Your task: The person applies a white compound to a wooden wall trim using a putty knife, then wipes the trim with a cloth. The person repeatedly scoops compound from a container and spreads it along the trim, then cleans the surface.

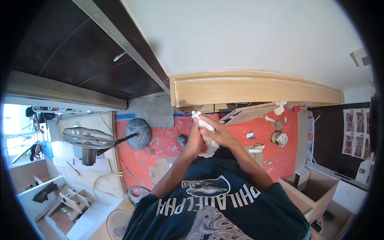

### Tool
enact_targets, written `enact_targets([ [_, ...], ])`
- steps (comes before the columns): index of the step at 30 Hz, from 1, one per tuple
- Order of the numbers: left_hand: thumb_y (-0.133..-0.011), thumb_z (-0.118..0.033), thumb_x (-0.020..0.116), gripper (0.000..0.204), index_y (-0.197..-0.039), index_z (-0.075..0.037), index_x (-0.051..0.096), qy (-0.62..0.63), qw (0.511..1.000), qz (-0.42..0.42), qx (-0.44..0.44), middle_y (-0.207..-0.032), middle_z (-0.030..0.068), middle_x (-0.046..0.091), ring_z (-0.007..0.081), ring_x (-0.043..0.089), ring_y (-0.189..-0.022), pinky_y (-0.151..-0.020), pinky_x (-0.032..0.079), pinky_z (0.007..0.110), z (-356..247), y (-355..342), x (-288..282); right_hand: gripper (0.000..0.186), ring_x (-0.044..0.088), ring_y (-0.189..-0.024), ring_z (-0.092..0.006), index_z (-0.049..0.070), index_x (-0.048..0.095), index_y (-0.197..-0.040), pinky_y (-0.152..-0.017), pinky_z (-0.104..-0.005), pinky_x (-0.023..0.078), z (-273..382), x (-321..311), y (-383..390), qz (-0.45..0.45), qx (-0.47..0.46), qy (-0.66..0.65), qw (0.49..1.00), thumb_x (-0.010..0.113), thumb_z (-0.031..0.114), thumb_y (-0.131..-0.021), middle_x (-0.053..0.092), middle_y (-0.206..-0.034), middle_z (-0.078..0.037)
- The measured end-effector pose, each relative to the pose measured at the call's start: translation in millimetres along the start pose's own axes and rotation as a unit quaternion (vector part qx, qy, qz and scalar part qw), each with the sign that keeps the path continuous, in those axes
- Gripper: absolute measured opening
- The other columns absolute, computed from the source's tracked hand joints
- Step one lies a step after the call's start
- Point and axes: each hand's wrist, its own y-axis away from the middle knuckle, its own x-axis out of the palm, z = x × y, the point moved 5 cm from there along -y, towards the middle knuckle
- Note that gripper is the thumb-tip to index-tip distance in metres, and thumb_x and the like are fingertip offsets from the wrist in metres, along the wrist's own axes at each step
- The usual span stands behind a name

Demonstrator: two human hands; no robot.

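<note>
Both my hands are together in front of my chest, wrapped around a crumpled white rag (210, 147). My left hand (195, 141) is closed on its left side. My right hand (219, 134) presses on it from the right, its fingers lying over the cloth. One end of the rag sticks up above my fingertips, and the other hangs below my palms. Just beyond my hands runs a long light-wood ledge (256, 89) along the white wall, with whitish smears along its edge.
A standing fan (89, 138) is at the left, with a round grey base (138, 133) nearby. Wooden boards (250, 113) lean under the ledge. On the red floor covering (240, 134) stands an open can (279, 139) among scraps. Open wooden cabinet boxes (316, 188) are at right.
</note>
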Motion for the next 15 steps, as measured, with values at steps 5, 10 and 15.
enact_targets([
  [5, -0.099, -0.053, 0.033, 0.069, -0.146, -0.004, 0.024, -0.111, 0.993, 0.03, 0.027, -0.146, 0.0137, 0.035, 0.0259, 0.038, -0.132, -0.108, 0.032, 0.043, 11, -1, 9, 0.046, 0.056, -0.1, -0.0161, 0.003, 0.049, -0.132, -0.087, -0.0308, 0.046, -84, -39, 9, -0.027, 0.158, -0.15, 0.976, 0.058, 0.021, -0.091, 0.062, -0.112, -0.012],
  [10, -0.099, -0.036, 0.045, 0.049, -0.136, -0.005, 0.041, -0.129, 0.967, -0.196, 0.098, -0.139, 0.0123, 0.045, 0.0264, 0.046, -0.125, -0.098, 0.043, 0.042, -17, 21, -55, 0.039, 0.056, -0.098, -0.021, 0.004, 0.051, -0.127, -0.086, -0.0347, 0.045, -162, -177, 13, -0.221, 0.211, 0.081, 0.949, 0.058, 0.02, -0.092, 0.059, -0.11, -0.015],
  [15, -0.096, -0.035, 0.052, 0.043, -0.127, -0.006, 0.049, -0.115, 0.918, -0.334, 0.179, -0.127, 0.0088, 0.051, 0.0226, 0.049, -0.119, -0.096, 0.043, 0.04, -42, 36, -130, 0.038, 0.052, -0.102, -0.0365, 0.009, 0.058, -0.121, -0.092, -0.0429, 0.041, -190, -318, 2, -0.321, 0.111, 0.558, 0.757, 0.062, 0.011, -0.083, 0.058, -0.11, -0.019],
])
